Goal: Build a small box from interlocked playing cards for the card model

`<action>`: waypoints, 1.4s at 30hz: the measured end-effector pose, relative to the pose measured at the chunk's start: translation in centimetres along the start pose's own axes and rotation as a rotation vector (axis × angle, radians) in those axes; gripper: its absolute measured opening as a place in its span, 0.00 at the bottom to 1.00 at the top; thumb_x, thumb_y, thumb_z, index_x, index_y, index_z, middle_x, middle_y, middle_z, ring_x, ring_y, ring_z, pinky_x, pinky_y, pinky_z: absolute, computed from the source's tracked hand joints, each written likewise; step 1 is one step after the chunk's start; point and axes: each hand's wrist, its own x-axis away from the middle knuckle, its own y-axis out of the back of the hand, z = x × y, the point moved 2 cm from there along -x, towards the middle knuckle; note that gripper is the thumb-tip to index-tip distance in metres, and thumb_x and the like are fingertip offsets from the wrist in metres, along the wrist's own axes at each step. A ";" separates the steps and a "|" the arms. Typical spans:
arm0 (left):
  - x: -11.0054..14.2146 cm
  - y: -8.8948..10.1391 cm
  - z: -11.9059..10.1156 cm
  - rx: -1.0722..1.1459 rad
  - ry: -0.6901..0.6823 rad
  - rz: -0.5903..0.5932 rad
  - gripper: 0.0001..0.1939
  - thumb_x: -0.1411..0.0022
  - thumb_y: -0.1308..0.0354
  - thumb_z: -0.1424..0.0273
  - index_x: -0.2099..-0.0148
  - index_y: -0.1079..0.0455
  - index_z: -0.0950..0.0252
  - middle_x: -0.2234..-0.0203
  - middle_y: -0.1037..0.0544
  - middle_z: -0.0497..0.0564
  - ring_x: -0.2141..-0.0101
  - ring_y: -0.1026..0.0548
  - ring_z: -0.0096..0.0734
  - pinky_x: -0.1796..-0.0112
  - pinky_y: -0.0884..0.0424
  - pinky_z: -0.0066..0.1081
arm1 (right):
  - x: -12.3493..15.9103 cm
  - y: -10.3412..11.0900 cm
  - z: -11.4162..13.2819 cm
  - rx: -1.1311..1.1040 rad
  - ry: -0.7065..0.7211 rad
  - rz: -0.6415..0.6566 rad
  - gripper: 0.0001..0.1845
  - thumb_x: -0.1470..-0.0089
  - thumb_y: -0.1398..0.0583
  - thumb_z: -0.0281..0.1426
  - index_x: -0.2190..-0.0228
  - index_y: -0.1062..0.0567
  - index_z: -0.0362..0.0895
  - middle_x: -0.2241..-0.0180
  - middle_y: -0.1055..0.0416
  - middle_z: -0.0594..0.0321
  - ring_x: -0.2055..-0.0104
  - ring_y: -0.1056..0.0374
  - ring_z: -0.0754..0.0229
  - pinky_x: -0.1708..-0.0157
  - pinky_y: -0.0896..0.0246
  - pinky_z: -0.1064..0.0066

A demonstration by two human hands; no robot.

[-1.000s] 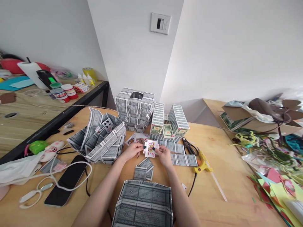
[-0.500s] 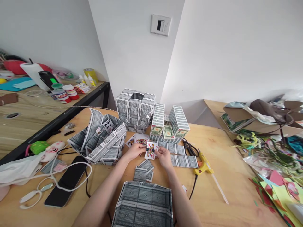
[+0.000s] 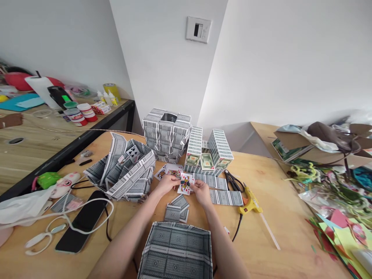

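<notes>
Nearby, lower right, glue gun (image 3: 250, 201); pinching face-up cards (image 3: 185, 186) with left hand (image 3: 167, 184), right hand (image 3: 202, 192), long axis up-frame.

The left hand (image 3: 167, 184) and right hand (image 3: 201, 191) hold playing cards (image 3: 185, 183), faces visible, above the table (image 3: 290, 232); face-down cards (image 3: 172, 213) lie between the forearms; the yellow glue gun (image 3: 250, 202) rests beside the black scissors (image 3: 231, 179); a phone (image 3: 80, 226) lies farther left.

Overlapping playing cards (image 3: 185, 188), face up
</notes>
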 end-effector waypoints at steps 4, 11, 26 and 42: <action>0.0 0.0 -0.1 0.013 0.003 -0.019 0.14 0.54 0.44 0.63 0.83 0.33 0.68 0.89 0.35 0.45 0.83 0.38 0.24 0.78 0.45 0.26 | 0.1 -0.2 0.2 -0.048 -0.014 0.011 0.19 0.66 0.34 0.45 0.78 0.29 0.43 0.78 0.25 0.61 0.74 0.29 0.55 0.71 0.33 0.64; 0.3 -0.1 -0.3 -0.003 -0.005 -0.064 0.14 0.54 0.45 0.62 0.81 0.34 0.68 0.87 0.36 0.45 0.82 0.40 0.24 0.78 0.47 0.26 | 0.1 -0.3 0.2 -0.065 -0.008 0.010 0.19 0.65 0.35 0.44 0.77 0.29 0.43 0.78 0.25 0.61 0.74 0.28 0.54 0.70 0.33 0.64; 1.8 -1.5 -0.5 -0.205 -0.114 -0.286 0.09 0.44 0.52 0.69 0.76 0.41 0.64 0.83 0.39 0.43 0.78 0.41 0.25 0.74 0.48 0.24 | -0.4 -1.1 -0.3 0.069 -0.045 0.066 0.22 0.64 0.36 0.46 0.73 0.27 0.41 0.77 0.25 0.60 0.75 0.30 0.56 0.78 0.34 0.68; 2.5 -2.2 0.2 -0.282 -0.158 -0.394 0.18 0.41 0.57 0.64 0.82 0.44 0.64 0.85 0.35 0.48 0.80 0.39 0.27 0.75 0.48 0.27 | 0.0 -1.3 -0.4 0.095 0.007 0.095 0.16 0.61 0.37 0.42 0.78 0.29 0.42 0.82 0.31 0.66 0.80 0.37 0.63 0.81 0.42 0.74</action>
